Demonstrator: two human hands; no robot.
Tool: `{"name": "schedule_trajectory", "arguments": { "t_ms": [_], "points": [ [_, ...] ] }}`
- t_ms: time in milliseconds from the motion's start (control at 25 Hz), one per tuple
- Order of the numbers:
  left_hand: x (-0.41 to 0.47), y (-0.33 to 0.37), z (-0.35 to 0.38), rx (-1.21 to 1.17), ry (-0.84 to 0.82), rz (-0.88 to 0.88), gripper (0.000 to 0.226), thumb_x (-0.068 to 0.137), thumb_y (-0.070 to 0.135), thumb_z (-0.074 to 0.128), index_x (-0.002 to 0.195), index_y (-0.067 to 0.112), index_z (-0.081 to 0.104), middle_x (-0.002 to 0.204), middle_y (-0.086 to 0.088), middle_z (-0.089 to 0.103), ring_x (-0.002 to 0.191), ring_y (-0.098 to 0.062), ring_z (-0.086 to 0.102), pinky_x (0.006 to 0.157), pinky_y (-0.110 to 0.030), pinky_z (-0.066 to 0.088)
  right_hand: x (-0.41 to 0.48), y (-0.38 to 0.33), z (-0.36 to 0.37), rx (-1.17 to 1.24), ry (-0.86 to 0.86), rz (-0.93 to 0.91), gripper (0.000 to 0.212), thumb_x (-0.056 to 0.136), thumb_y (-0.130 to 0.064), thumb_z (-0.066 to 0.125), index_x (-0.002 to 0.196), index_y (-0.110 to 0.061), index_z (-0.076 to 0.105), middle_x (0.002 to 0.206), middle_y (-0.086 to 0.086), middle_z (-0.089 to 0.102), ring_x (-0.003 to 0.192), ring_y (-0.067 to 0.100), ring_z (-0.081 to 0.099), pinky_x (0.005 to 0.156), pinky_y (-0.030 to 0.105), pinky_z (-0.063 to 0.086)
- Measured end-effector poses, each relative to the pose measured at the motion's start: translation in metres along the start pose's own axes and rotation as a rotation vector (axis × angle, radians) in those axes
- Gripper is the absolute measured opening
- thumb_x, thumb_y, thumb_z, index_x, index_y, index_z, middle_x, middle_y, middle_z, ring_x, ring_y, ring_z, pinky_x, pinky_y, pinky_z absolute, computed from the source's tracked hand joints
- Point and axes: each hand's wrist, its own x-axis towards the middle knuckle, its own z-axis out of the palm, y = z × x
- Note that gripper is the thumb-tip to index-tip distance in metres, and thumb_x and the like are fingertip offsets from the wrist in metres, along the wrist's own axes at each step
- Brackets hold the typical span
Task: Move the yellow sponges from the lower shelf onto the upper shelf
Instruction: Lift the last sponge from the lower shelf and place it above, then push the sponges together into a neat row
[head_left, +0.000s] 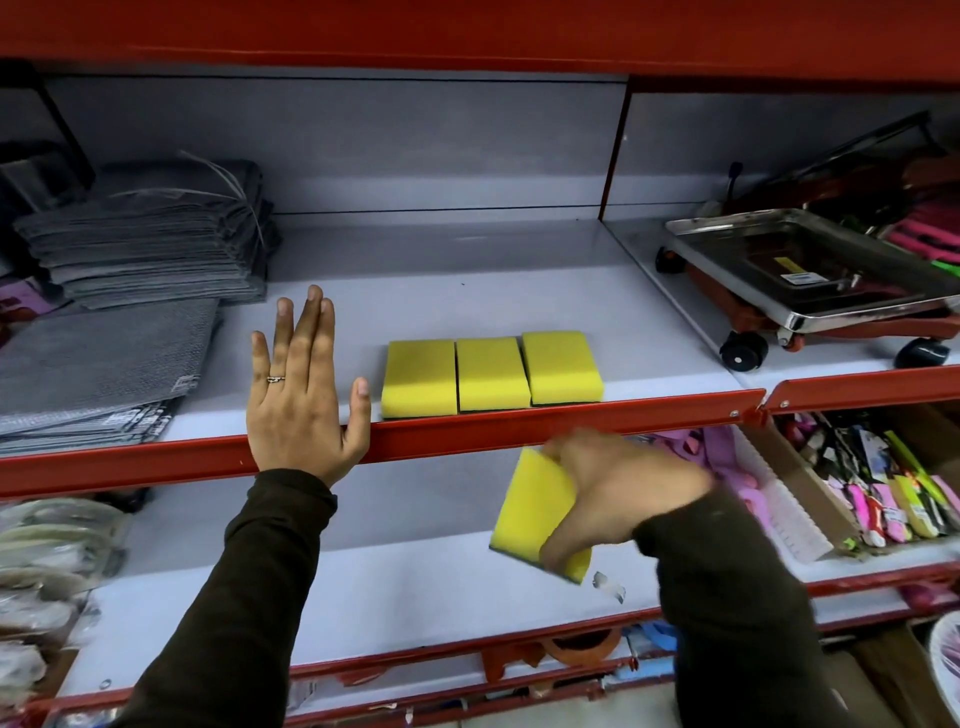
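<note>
Three yellow sponges (491, 373) lie side by side at the front of the upper shelf (467, 291), just behind its red lip. My right hand (613, 488) is shut on a fourth yellow sponge (535, 506) with a dark green underside, held tilted above the lower shelf (363, 587), below the red lip. My left hand (301, 384) rests flat on the upper shelf's front edge, fingers spread, holding nothing, to the left of the three sponges.
Stacks of grey mats (140, 249) fill the upper shelf's left. A steel tray on a wheeled red cart (810, 270) stands at the right. Pink items and a box of packaged tools (883, 488) sit on the lower shelf's right; bagged goods (47, 561) at its left.
</note>
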Motion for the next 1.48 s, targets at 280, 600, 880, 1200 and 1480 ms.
{"name": "schedule_trajectory", "arguments": {
  "t_ms": [280, 600, 880, 1200, 1480],
  "points": [
    [0.001, -0.001, -0.001, -0.006, -0.01, -0.002, 0.075, 0.094, 0.038, 0.035, 0.159, 0.008, 0.013, 0.168, -0.005, 0.012, 0.157, -0.025, 0.007, 0.13, -0.041, -0.002, 0.019, 0.045, -0.091, -0.065, 0.436, 0.237, 0.087, 0.067, -0.012, 0.075, 0.144, -0.012, 0.035, 0.142, 0.012, 0.042, 0.134, 0.033, 0.041, 0.101, 0.041, 0.046],
    [0.0, 0.0, -0.003, -0.021, -0.036, -0.006, 0.074, 0.094, 0.039, 0.034, 0.159, 0.008, 0.016, 0.168, -0.008, 0.018, 0.157, -0.025, 0.009, 0.13, -0.042, -0.001, 0.1, 0.083, -0.076, -0.109, 0.204, 0.216, 0.097, 0.076, -0.005, 0.058, 0.157, -0.022, 0.009, 0.165, 0.007, 0.019, 0.147, 0.03, 0.031, 0.117, 0.04, 0.034],
    [0.001, 0.001, -0.01, -0.023, -0.162, 0.041, 0.069, 0.098, 0.042, 0.028, 0.158, 0.008, 0.022, 0.167, -0.007, 0.022, 0.157, -0.026, 0.012, 0.13, -0.043, -0.001, 0.051, 0.066, -0.054, 0.194, 0.5, -0.068, 0.093, 0.076, -0.003, 0.063, 0.156, -0.015, 0.017, 0.159, 0.013, 0.027, 0.146, 0.028, 0.033, 0.117, 0.031, 0.031],
    [-0.011, 0.028, -0.027, -0.177, -0.409, 0.172, 0.06, 0.105, 0.041, 0.013, 0.148, 0.017, 0.048, 0.155, 0.001, 0.048, 0.15, -0.015, 0.032, 0.128, -0.044, 0.009, 0.053, 0.002, 0.012, 0.137, 0.648, -0.377, 0.071, 0.078, -0.009, 0.051, 0.148, -0.016, 0.04, 0.157, 0.002, 0.039, 0.146, 0.017, 0.034, 0.12, 0.04, 0.026],
    [-0.027, 0.038, -0.044, -0.338, -0.507, 0.002, 0.074, 0.099, 0.05, 0.005, 0.146, 0.013, 0.05, 0.154, -0.001, 0.049, 0.147, -0.011, 0.037, 0.128, -0.029, 0.008, 0.057, -0.009, 0.031, 0.086, 0.585, -0.31, 0.062, 0.09, -0.008, 0.043, 0.151, -0.016, 0.033, 0.162, -0.003, 0.03, 0.153, 0.012, 0.017, 0.126, 0.044, -0.003]
  ]
}}
